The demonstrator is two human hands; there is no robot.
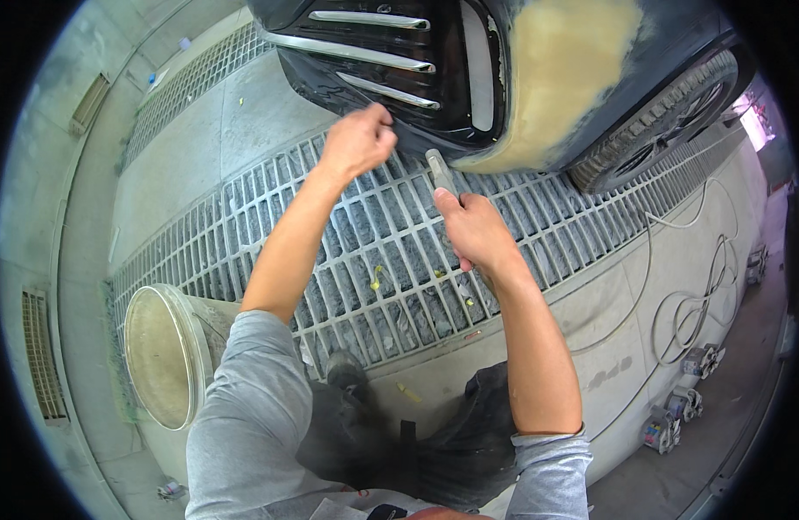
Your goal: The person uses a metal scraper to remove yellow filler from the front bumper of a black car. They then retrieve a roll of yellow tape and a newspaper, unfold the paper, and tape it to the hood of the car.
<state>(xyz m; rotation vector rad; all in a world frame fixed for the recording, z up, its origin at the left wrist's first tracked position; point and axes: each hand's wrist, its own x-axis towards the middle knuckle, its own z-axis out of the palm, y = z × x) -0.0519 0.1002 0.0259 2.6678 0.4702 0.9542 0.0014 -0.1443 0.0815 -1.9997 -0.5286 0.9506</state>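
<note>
While the person crouched over the floor grating (347,260), a pale round bucket (161,355) stood at the far left beside the left sleeve. The left hand (358,140) was raised to the lower edge of the dark bumper (399,78), its fingers curled together in a near fist against the panel; whether it pinched anything there could not be told. Just right of it, the right hand (476,230) was wrapped closed around a slim grey tool (440,172), thumb laid along the shaft, tip pointing up at the bumper's underside near the patch of tan filler (564,69). The tool looked light and stiff, best held low on its handle as here. A tyre (651,130) and loose white hoses (694,303) lay further right.
</note>
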